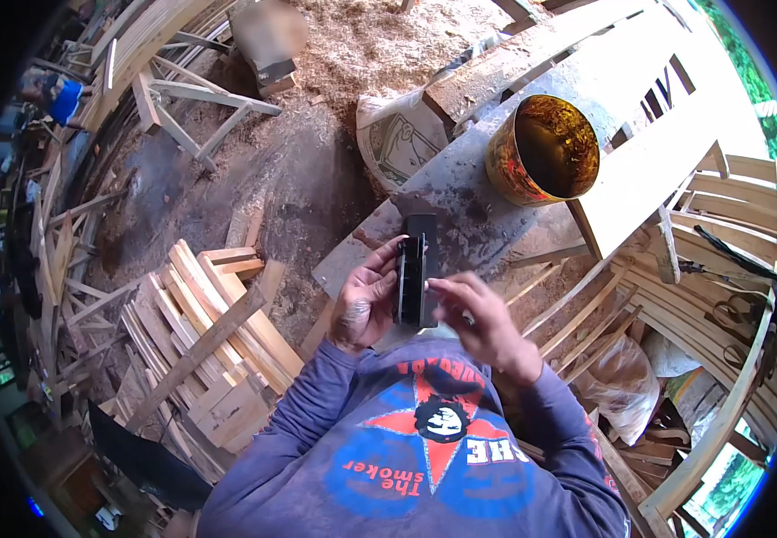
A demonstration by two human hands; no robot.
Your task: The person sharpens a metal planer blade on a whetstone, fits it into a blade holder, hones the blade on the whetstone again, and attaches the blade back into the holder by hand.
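Note:
My left hand (368, 298) is closed around the left side of a narrow black trough-like object (412, 280), held lengthwise in front of my chest. The object has raised long sides and crosswise parts inside. My right hand (481, 316) is at its right edge, with a fingertip right at the rim and the other fingers curled and smeared by motion. A flat dark slab (421, 224) shows beyond and beside the object, over the near end of a stained board (361, 247). On that board, further off to the right, stands a round tin (542, 150) with a yellow-and-black inside.
A printed sack (397, 143) leans by the board. Stacked wood strips (204, 314) lie at my left, a sawhorse (195, 117) beyond them. Wood shavings (361, 45) cover the floor. At right are plastic bags (621, 386) and a curved wooden frame (720, 430). A person (64, 99) is far left.

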